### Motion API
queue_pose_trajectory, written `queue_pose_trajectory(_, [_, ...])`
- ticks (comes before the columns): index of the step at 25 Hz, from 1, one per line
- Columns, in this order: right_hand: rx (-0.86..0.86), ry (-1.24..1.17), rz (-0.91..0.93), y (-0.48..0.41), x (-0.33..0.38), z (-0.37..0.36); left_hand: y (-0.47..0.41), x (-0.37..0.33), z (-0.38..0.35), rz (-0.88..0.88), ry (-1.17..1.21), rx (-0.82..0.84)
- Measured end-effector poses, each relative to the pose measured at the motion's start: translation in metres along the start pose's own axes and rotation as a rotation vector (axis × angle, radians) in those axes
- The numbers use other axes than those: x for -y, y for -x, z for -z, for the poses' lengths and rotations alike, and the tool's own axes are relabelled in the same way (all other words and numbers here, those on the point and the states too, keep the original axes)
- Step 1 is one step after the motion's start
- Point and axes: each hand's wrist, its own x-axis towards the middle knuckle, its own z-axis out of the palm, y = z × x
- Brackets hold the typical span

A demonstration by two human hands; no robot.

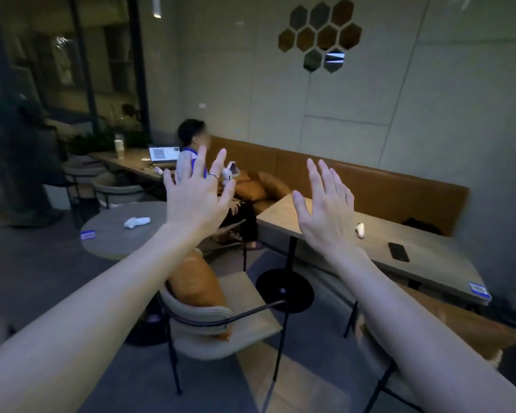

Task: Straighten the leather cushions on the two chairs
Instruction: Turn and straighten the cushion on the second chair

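1. Both hands are raised with fingers spread and nothing held: the left hand (198, 201) at centre frame, the right hand (325, 210) beside it; judged a ready pose.
2. One leather cushion (195, 281) is propped tilted against the back of the chair (245, 293), lower centre.
3. A second cushion (471, 329) is seen at lower right, partly hidden.
4. No containers are discernible.

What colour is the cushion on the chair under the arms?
Orange-brown, the leather cushion leaning on the chair's grey backrest, seen in the head view.

A cushion (195, 281) leans on the chair (221, 317), left of the table (429, 248).
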Motion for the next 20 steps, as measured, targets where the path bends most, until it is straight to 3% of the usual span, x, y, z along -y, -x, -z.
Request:
queue_pose_trajectory(10, [0.217, -0.071, 0.026, -0.006, 0.055, -0.121, 0.004, 0.096, -0.039, 0.18, -0.051, 0.148])
queue_pose_trajectory(20, [0.47, -0.064, -0.069, 0.004, 0.041, -0.29, -0.008, 0.178, -0.182, 0.321, -0.048, 0.387])
